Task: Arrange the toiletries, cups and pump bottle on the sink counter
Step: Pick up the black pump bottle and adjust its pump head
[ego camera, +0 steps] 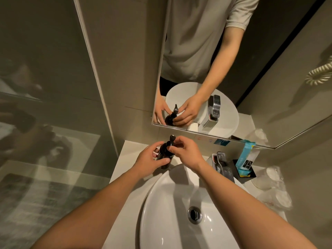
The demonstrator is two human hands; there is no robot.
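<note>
Here the left hand (150, 161) grasps the pump bottle (166, 153) at centre frame, steadying it. The right hand (186, 152) pinches its neck, probably to aim the nozzle

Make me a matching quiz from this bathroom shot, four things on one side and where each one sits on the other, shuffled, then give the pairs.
Things:
1. pump bottle
2. light blue packet
3. drain
4. clear plastic cups

Places:
A. counter at the far right edge
B. bottom of the white basin
C. between the left hand and right hand, left of the basin
D. leaning upright against the mirror, right of the basin

Pairs: 1-C, 2-D, 3-B, 4-A
</note>
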